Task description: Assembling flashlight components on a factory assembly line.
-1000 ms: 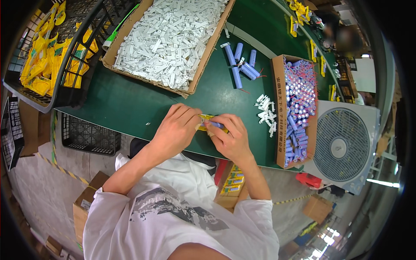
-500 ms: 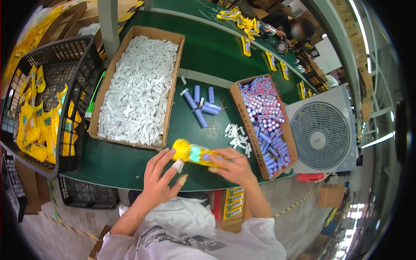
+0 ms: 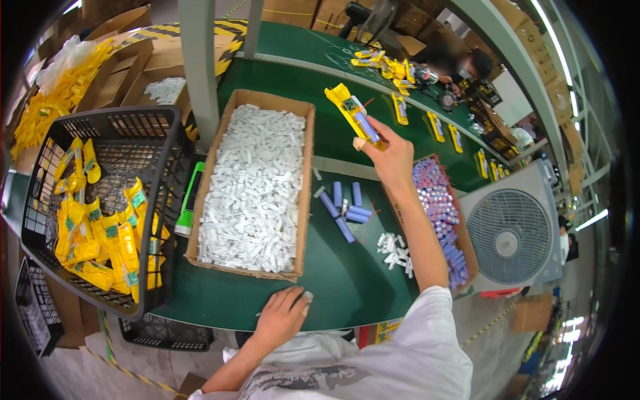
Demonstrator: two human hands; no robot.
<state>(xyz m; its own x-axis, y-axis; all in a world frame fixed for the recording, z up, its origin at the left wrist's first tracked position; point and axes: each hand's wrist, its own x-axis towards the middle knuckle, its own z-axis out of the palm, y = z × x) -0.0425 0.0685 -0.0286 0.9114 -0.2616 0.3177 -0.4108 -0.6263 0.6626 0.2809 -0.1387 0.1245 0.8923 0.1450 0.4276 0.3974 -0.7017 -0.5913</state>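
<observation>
My right hand stretches forward above the green table, its fingers closed around the lower end of a yellow plastic casing. Inside the casing I see a purple-blue cylindrical battery and a small green circuit board. My left hand rests near the table's front edge, holding nothing visible, its fingers loosely laid out. Pale finger covers show on some fingertips of both hands. Several loose battery cells lie mid-table, with a small pile of white plastic pieces nearby.
A cardboard box of white pieces stands left of centre; a black crate with yellow casings is farther left. At right are a box of batteries and a grey fan. Yellow casings lie along the far belt, near another person.
My right hand has carried the yellow casing forward and up, away from my body. My left hand has parted from it and come down onto the table's front edge. The view has shifted.
</observation>
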